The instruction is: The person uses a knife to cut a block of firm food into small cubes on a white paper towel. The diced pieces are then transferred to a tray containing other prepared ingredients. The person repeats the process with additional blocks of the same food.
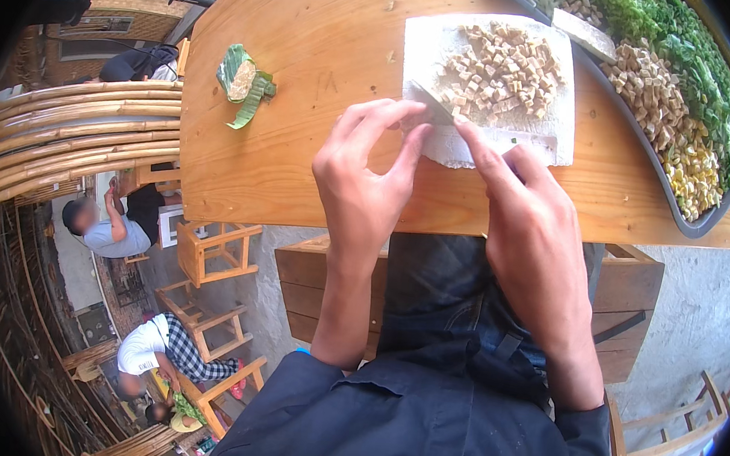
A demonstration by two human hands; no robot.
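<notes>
A white cutting board (559, 124) lies near the table's front edge, with many small beige-brown diced cubes (509, 72) heaped over its middle and back. My right hand (534, 203) grips a knife, its forefinger laid along the back of the blade (436, 102); the handle is hidden in the hand. The blade slants over the board's left part, beside the cubes. My left hand (369, 170) is at the board's left edge, thumb and fingers curved near the blade's tip. Whether the left fingertips touch the blade or hold a small piece cannot be told.
At the right, a large grey tray (651, 147) holds chopped greens (687, 54), more brown cubes (649, 89), yellow pieces (693, 180) and a pale block (585, 34). An opened leaf wrapper (246, 100) with a beige piece lies at the left. Other people, stools and bamboo rails are beyond the table's left.
</notes>
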